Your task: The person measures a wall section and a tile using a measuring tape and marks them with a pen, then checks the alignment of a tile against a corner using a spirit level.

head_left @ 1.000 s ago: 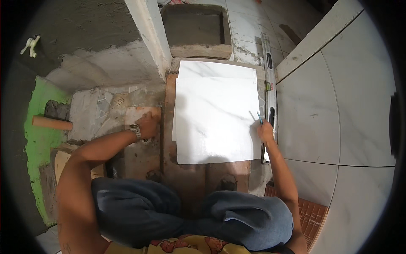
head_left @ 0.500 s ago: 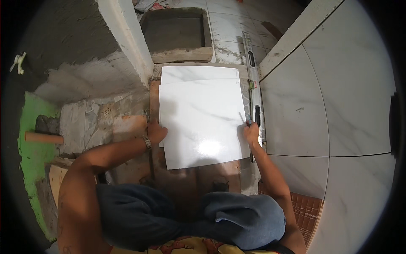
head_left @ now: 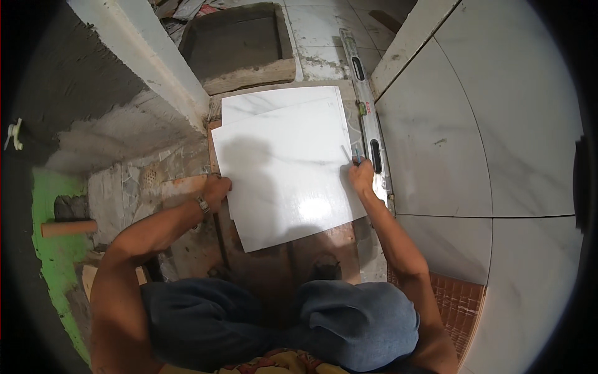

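Observation:
A glossy white marbled tile [head_left: 286, 181] lies askew over a second white tile [head_left: 249, 105], whose far part and left edge show beneath it. My left hand [head_left: 216, 190], with a wristwatch [head_left: 203, 204], is closed on the top tile's left edge. At the right edge my right hand [head_left: 361, 174] grips the same tile, its fingers also closed round a slim, bluish pen-like tool [head_left: 357, 154]. The fingers beneath the tile are hidden. A silver spirit level [head_left: 366, 112] lies just right of the tiles, close to my right hand.
Brown boards [head_left: 293, 249] lie under the tiles. Beyond stands a wooden-sided trough [head_left: 249, 78] with grey contents. A white post [head_left: 143, 59] rises on the left, large marbled tiles [head_left: 436, 137] cover the right side. An orange pipe [head_left: 68, 228] sticks out at left.
The top tile has turned counter-clockwise over the lower one, its right side moving farther away and its left far corner shifting left. Both hands have moved with it. The view has shifted slightly.

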The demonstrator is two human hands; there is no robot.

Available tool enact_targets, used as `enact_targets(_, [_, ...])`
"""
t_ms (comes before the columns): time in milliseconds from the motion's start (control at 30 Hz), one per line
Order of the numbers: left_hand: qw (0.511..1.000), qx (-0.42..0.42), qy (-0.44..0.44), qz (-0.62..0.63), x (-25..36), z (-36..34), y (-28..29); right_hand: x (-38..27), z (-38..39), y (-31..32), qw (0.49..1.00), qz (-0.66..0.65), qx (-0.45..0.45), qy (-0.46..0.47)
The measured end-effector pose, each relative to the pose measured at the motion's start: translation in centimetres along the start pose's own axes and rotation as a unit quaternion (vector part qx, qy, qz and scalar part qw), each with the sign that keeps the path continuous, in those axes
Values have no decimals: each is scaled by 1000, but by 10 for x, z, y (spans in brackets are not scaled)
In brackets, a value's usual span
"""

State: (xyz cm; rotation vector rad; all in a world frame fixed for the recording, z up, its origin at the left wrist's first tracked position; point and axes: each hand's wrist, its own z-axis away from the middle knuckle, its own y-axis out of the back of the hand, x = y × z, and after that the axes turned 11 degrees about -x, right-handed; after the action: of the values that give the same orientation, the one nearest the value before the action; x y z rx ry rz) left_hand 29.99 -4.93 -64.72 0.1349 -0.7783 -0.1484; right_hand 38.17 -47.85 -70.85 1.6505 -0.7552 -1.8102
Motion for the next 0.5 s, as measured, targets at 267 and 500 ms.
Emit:
enact_targets(267, [994, 39, -104, -11, 8, -5, 1, -7, -2, 7, 998, -22, -26, -44])
enact_targets(500, [992, 63, -108, -30, 55, -58, 8, -10, -28, 9, 995, -46, -2, -89])
